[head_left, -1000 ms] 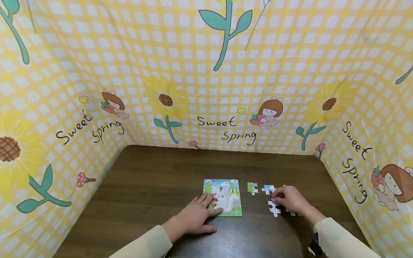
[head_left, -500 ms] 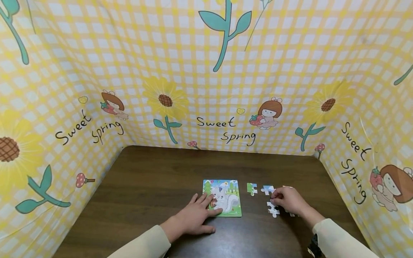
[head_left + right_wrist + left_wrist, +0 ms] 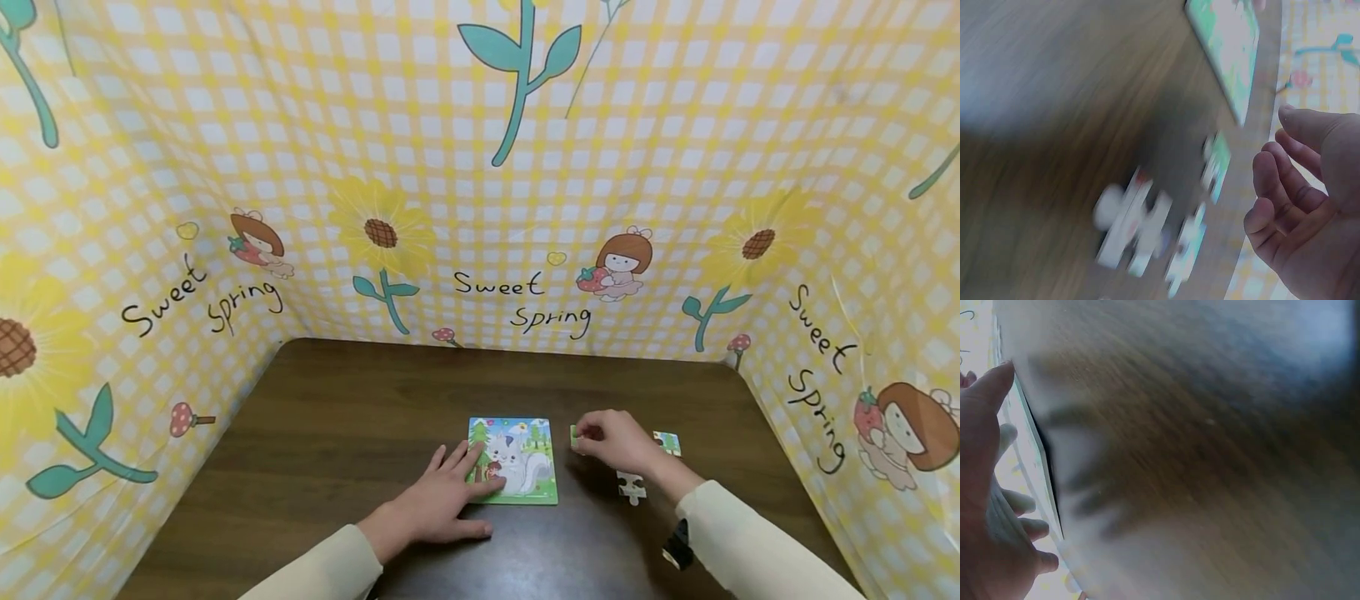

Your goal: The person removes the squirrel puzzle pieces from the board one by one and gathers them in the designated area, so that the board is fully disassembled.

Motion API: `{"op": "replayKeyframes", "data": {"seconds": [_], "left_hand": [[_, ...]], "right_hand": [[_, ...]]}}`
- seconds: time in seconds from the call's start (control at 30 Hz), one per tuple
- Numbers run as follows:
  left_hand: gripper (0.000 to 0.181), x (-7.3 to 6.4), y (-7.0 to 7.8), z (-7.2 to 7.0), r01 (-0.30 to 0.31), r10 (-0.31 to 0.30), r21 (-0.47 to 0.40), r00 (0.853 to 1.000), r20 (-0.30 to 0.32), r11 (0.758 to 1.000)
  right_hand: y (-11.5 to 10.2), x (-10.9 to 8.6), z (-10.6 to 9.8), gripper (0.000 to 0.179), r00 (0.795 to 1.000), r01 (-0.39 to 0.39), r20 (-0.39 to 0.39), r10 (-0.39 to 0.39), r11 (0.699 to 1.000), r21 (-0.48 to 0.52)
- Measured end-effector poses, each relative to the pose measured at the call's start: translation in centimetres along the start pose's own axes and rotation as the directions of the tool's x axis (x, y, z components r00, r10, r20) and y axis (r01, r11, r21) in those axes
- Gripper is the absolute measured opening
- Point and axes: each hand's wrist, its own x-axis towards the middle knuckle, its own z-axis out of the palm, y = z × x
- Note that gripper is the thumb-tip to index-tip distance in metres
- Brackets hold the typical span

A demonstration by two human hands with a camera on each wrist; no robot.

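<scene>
A square picture board [image 3: 534,479] with a grey-white squirrel on it lies on the brown table. My left hand [image 3: 438,500] rests at its left side, fingers spread over the picture. To the right of the board, my right hand [image 3: 626,442] hovers above a green-edged puzzle piece [image 3: 573,435], mostly covering it in the head view. The right wrist view shows that green piece [image 3: 1221,165] lying flat beneath the hand. There the thumb and loosely bent fingers stand apart with nothing visible between them.
Beside the right forearm lie a grey-white puzzle piece [image 3: 632,490] and a green-and-blue one [image 3: 667,442]. A blue-white piece [image 3: 1190,247] shows in the right wrist view. A yellow checked cloth [image 3: 525,208] walls the table's back and sides.
My right hand has moved left, from the grey-white and blue-white pieces to above the green-edged piece. The left hand stays on the board, having shifted slightly left.
</scene>
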Motion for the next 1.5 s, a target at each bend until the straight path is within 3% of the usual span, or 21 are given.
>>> {"op": "replayKeyframes", "data": {"seconds": [0.3,0.53,0.93,1.13,1.5], "left_hand": [[0.072,-1.0,-0.8,0.1,0.045,-0.045,-0.041,0.999,0.011,0.998],[0.075,-1.5,-1.1,0.4,0.045,-0.044,-0.050,0.999,0.020,0.998],[0.074,-1.7,-0.9,0.2,0.048,-0.047,-0.025,0.998,0.044,0.999],[0.073,-1.6,-0.9,0.4,0.054,-0.054,-0.013,0.997,0.050,0.998],[0.074,-1.1,0.0,-0.2,0.083,-0.085,0.026,0.992,0.093,0.996]], "right_hand": [[-4.6,4.3,4.2,0.015,0.994,0.066,0.079,-0.069,0.997,0.043],[-6.4,6.4,6.6,0.019,0.989,0.078,0.121,-0.088,0.994,0.079],[-7.0,7.3,8.3,0.026,0.979,0.094,0.173,-0.105,0.993,0.069],[-7.0,7.3,8.6,0.030,0.980,0.062,0.182,-0.077,0.994,0.089],[-6.8,7.8,9.6,0.030,0.988,0.056,0.140,-0.059,0.998,0.024]]}}
